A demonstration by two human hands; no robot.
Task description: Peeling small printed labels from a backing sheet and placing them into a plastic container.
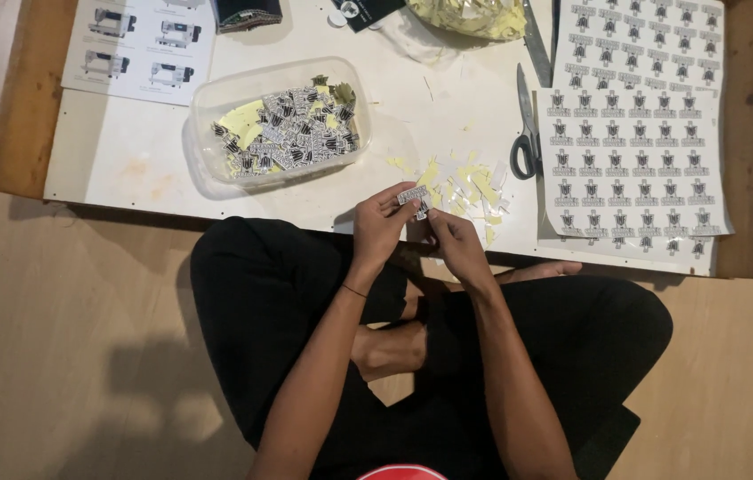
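Note:
My left hand and my right hand meet at the near edge of a low white table. Together they pinch a small black-and-white cut-out sticker, the left hand's fingers on its left end, the right hand's fingers at its lower right. Just beyond the hands lies a scatter of pale yellow and white paper scraps. A clear plastic tub holding several cut stickers and yellow backing bits stands to the left of the hands.
Sheets of uncut black-and-white stickers cover the table's right side, with scissors beside them. A printed sheet with machine pictures lies far left. A pile of yellow scraps sits at the back. My crossed legs rest on the wooden floor.

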